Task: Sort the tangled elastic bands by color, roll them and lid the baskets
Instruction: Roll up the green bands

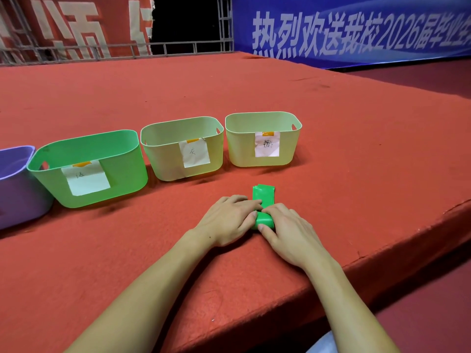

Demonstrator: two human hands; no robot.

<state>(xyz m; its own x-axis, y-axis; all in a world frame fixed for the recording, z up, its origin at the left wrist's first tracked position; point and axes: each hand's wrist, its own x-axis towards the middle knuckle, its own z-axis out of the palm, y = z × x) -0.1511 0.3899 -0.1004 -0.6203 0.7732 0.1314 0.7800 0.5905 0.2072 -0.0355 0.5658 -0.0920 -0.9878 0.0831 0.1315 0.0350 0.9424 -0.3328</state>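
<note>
Two bare hands met over a green elastic band [263, 211] near the front edge of a red carpeted surface [331, 149]. The left hand [229, 220] and the right hand [288, 230] each curled their fingers [251, 217] round the rolled near end of the band, thumbs tucked against the roll, while a short flat tail of the band lay stretched away from the person toward the baskets. Judging by how little flat band showed, the roll looked mostly wound, though not finished. Four open baskets stood in a row further back: a purple basket [12, 189] cut off at the left edge, a green basket [89, 166], a pale basket [182, 146] in the middle, and a second pale basket [262, 138] furthest right. Three of them carried paper labels with handwriting too small to read surely. Little of the baskets' insides showed from this angle, so how many bands were already sorted could not be told. No lids and no tangle of other bands appeared anywhere in view. As a judgement, the green roll still had to go into the green basket, and lidding remained undone.
</note>
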